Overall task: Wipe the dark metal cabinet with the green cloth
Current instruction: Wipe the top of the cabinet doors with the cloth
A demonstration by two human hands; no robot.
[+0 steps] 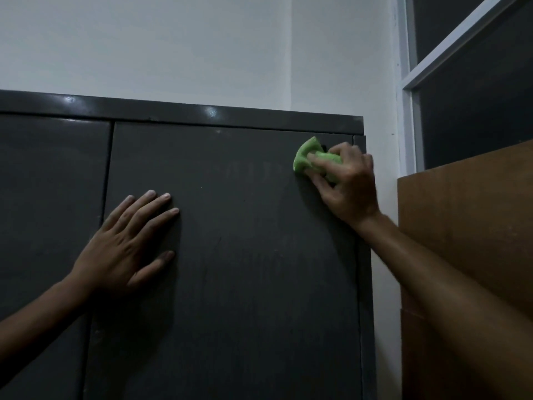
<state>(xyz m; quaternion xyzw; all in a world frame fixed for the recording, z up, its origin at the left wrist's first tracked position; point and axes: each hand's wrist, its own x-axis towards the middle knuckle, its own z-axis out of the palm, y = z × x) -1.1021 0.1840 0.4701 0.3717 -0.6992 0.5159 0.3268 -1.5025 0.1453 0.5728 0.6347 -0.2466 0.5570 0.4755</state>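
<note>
The dark metal cabinet fills most of the view, with two doors and a glossy top strip. My right hand grips a bunched green cloth and holds it against the upper right corner of the right door. My left hand lies flat on the same door near its left edge, fingers spread and straight. Part of the cloth is hidden under my fingers.
A white wall rises behind the cabinet. A brown wooden panel stands close against the cabinet's right side. Above the panel is a white-framed window with dark panes. A narrow gap separates the two cabinet doors.
</note>
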